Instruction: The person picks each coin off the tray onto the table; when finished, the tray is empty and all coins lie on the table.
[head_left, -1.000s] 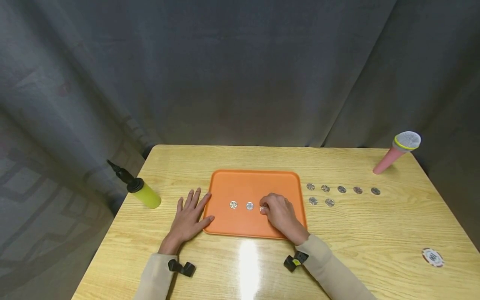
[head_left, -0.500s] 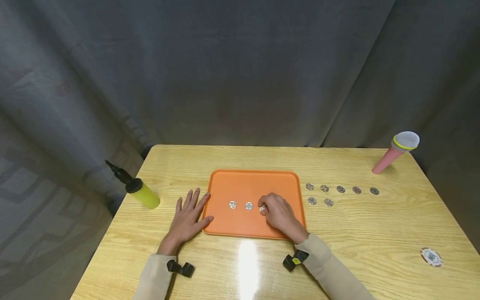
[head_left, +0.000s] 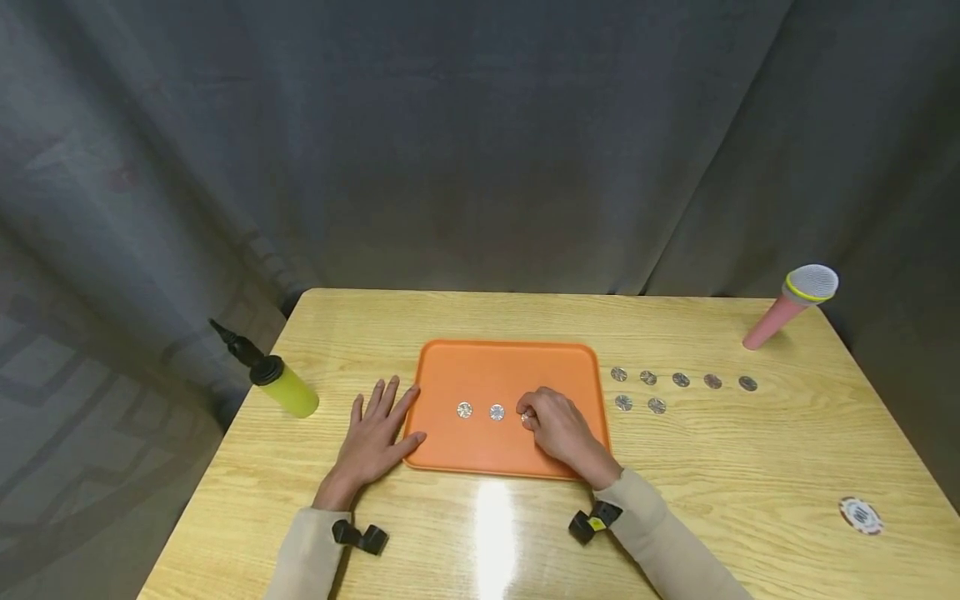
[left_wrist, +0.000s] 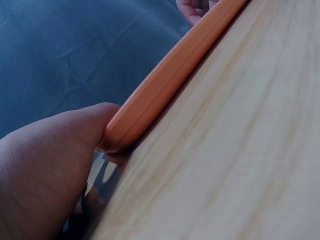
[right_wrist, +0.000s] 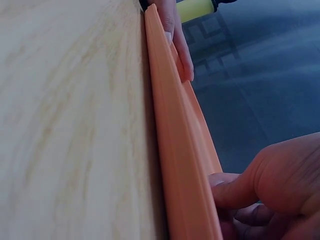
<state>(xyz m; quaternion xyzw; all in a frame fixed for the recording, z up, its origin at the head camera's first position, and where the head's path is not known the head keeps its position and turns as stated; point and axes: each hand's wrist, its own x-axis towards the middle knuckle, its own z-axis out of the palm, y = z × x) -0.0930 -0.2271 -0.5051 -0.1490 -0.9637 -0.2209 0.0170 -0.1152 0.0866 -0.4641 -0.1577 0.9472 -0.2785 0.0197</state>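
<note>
An orange tray [head_left: 480, 450] lies on the wooden table in the head view. Two silvery coins, a left one [head_left: 465, 410] and a middle one [head_left: 497, 412], rest on it in a row. At the right end of that row, the curled fingers of my right hand [head_left: 558, 425] pinch a third coin [head_left: 525, 418], largely covered by them. My left hand [head_left: 375, 437] lies with fingers spread beside the tray, fingertips and thumb touching its left rim. The left wrist view shows the thumb [left_wrist: 97, 120] against the tray's edge [left_wrist: 165, 80]. The right wrist view hides the coins.
Right of the tray, several more coins [head_left: 681, 380] lie in two rows on the table [head_left: 712, 467]. A pink toy microphone [head_left: 776, 321] stands at the back right, a poker chip [head_left: 861, 516] lies front right, and a yellow-green hand pump [head_left: 288, 392] stands left.
My right hand stays at the third coin, its fingers shifting slightly and covering a little more of it. The left hand keeps its place at the rim.
</note>
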